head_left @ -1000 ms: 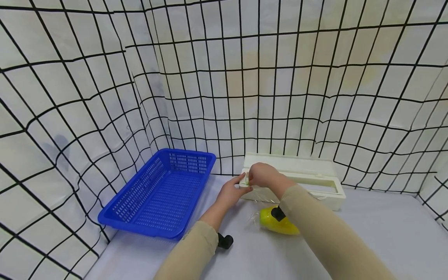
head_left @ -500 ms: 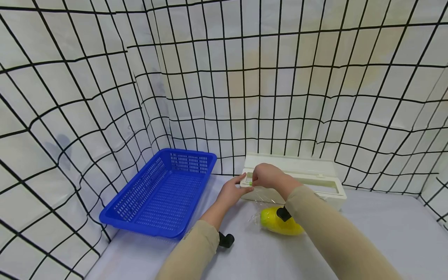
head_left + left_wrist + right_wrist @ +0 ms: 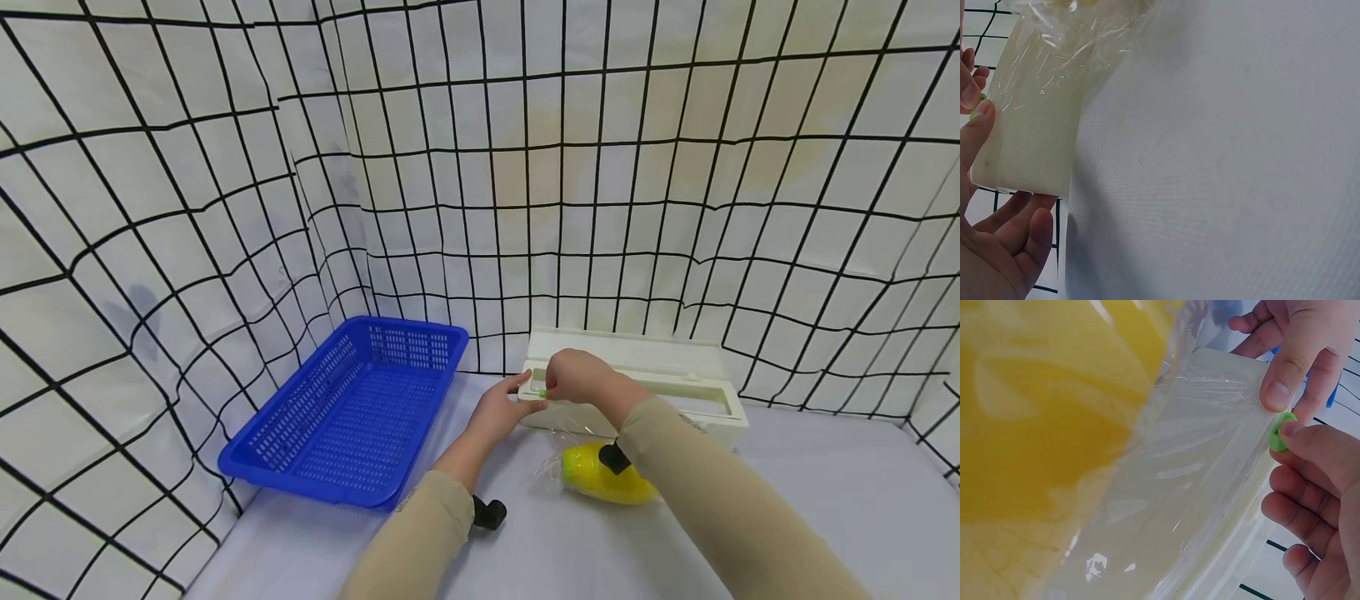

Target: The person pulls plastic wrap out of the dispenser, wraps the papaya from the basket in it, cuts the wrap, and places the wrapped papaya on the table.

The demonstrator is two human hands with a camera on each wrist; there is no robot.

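Note:
In the head view, a white cling film dispenser [image 3: 697,392] stands with its lid [image 3: 630,350] raised. My left hand [image 3: 497,414] grips its left end, thumb along the front edge and fingers round the end. Between right thumb and forefinger, my right hand [image 3: 583,377] pinches a small green slide cutter [image 3: 1280,433] on that edge, just beside the left thumb in the right wrist view. Clear cling film [image 3: 1185,437] hangs over the dispenser's front. It runs down to a smooth yellow rounded thing [image 3: 596,479], partly hidden behind my right wrist and its black camera.
A blue plastic basket [image 3: 360,433] with perforated walls stands to the left on the white-covered table [image 3: 810,492]. Black wire mesh [image 3: 487,208] over white sheeting rises behind and at both sides.
My right hand has slid a little to the right along the dispenser's edge with the green cutter, away from the left hand. The left hand keeps its hold; the view has shifted slightly.

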